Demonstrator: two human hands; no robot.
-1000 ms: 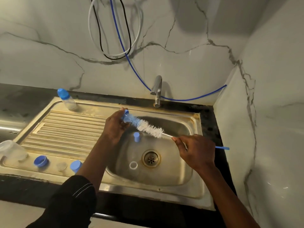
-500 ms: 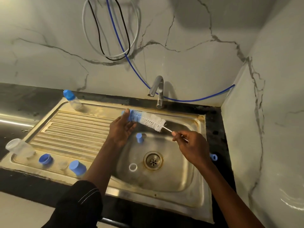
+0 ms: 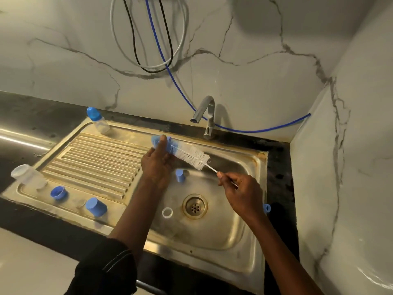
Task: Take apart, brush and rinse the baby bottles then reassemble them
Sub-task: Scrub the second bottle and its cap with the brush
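Observation:
A bottle brush [image 3: 192, 156] with blue and white bristles hangs over the sink basin [image 3: 229, 241]. My left hand [image 3: 156, 165] grips its blue bristle tip. My right hand [image 3: 240, 192] pinches the thin wire handle just behind the white bristles, and the blue handle loop [image 3: 266, 208] sticks out past my wrist. A capped baby bottle [image 3: 98, 122] stands at the back of the drainboard. An open clear bottle [image 3: 27, 175] lies at its left end, beside a blue ring [image 3: 57, 192] and a blue cap [image 3: 95, 206]. A small blue piece [image 3: 180, 175] and a white ring [image 3: 167, 212] lie in the basin.
The tap [image 3: 207, 118] stands behind the basin, with no water visible at its spout. The drain [image 3: 195, 206] sits mid-basin. A marble wall closes in the right side, and cables [image 3: 148, 67] loop down the back wall. Dark counter surrounds the sink.
The brush has tilted, its handle end dropping lower behind my right wrist. Both hands keep their hold and have shifted slightly toward the tap.

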